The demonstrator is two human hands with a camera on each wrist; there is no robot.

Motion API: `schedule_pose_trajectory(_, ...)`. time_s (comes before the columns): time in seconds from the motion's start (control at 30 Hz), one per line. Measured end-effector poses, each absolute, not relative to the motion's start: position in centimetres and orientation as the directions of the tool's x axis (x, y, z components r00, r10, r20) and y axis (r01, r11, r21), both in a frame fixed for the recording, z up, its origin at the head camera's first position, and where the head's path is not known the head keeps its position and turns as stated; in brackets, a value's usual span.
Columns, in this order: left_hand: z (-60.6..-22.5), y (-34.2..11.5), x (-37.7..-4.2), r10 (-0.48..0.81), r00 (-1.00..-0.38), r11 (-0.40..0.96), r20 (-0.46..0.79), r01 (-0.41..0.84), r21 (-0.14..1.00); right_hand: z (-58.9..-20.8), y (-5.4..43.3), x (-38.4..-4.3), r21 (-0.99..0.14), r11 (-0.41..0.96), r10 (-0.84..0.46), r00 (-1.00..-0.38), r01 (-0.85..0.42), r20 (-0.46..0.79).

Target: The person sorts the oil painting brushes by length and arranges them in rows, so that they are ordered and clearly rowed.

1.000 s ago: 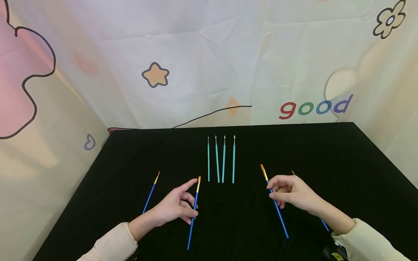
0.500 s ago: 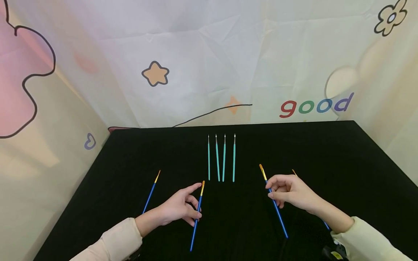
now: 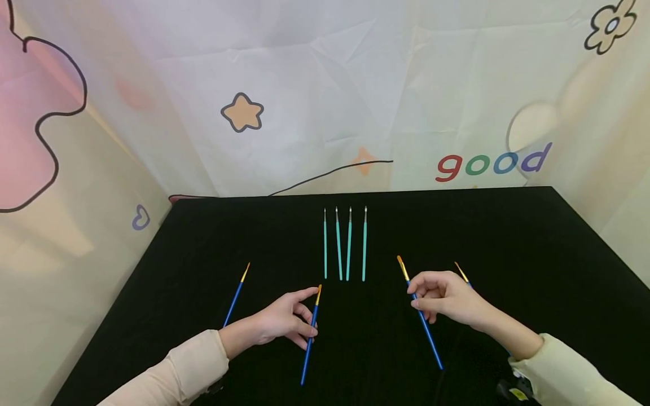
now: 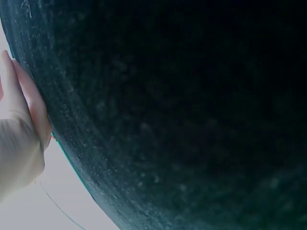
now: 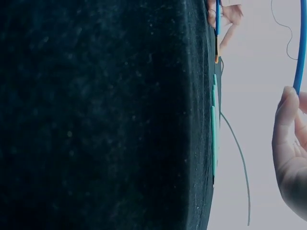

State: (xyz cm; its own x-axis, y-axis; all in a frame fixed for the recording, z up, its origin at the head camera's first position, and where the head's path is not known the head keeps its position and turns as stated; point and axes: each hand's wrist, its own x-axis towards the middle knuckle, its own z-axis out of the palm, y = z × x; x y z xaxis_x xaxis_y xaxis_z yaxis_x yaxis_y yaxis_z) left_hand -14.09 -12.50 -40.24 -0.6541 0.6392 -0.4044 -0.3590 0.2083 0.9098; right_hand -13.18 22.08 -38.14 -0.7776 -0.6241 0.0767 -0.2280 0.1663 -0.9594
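Observation:
My left hand (image 3: 286, 318) pinches the handle of a blue paintbrush (image 3: 306, 361) between thumb and fingers, its index finger reaching to the brush's golden tip. The right hand (image 3: 447, 296) grips another blue paintbrush (image 3: 430, 338) by the upper handle, bristles pointing away and a little left. Both brushes slant over the black tabletop. In the left wrist view only part of the left hand (image 4: 21, 134) shows, its brush hidden. The right wrist view has the right hand (image 5: 290, 143) at the edge with its blue handle (image 5: 301, 48).
Several turquoise paintbrushes (image 3: 364, 248) lie side by side at the table's middle back. One blue paintbrush (image 3: 235, 299) lies left of the left forearm; another (image 3: 463, 274) is partly hidden behind the right hand and forearm. A patterned cloth (image 3: 304, 101) hangs behind the black table (image 3: 228, 231).
My left hand has moved right and slightly nearer with its paintbrush. The right hand has shifted a little left with its own, uncovering more of the blue paintbrush behind it.

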Motion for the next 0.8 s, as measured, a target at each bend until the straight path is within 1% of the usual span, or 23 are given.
schedule_pose_trajectory(0.17,-40.5,-12.4,-14.2,0.639,-0.651,0.236,-0.410,-0.341,0.910,-38.4,21.7,-13.3,-0.957,0.163,-0.628,-0.773,-0.242,0.089)
schedule_pose_trajectory(0.33,-40.7,-12.3,-14.3,0.634,-0.660,0.246,-0.402,-0.321,0.915,-38.3,21.1,-13.5,-0.953,0.193,-0.627,-0.777,-0.232,0.062)
schedule_pose_trajectory(0.47,-40.8,-12.3,-14.3,0.624,-0.672,0.241,-0.399,-0.321,0.916,-38.2,20.4,-13.8,-0.955,0.193,-0.644,-0.763,-0.224,0.049)
schedule_pose_trajectory(0.7,-40.9,-12.1,-14.3,0.618,-0.685,0.244,-0.386,-0.300,0.922,-38.4,19.0,-13.8,-0.983,0.158,-0.653,-0.756,-0.095,-0.032)
schedule_pose_trajectory(0.8,-40.8,-12.1,-14.4,0.614,-0.684,0.255,-0.394,-0.300,0.919,-38.5,18.4,-13.8,-0.987,0.146,-0.653,-0.756,-0.068,-0.044)
